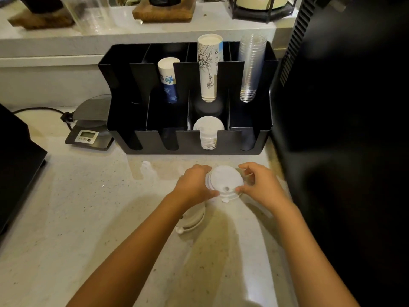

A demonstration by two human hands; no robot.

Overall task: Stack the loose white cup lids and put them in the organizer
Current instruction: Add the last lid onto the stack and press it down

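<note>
A small stack of white cup lids [224,181] is held just above the counter in front of the black organizer [190,142]. My left hand [193,185] grips its left side and my right hand [260,182] pinches its right edge. More white lids [193,219] lie on the counter under my left forearm, partly hidden. Inside the organizer's front row, a stack of white lids [208,131] fills the third slot from the left.
The organizer's back row holds blue-printed paper cups [168,79], tall white printed cups [209,67] and clear plastic cups [251,67]. A digital scale [89,129] with a cable sits to the left. A black machine [343,107] stands on the right, another black object [15,165] at far left.
</note>
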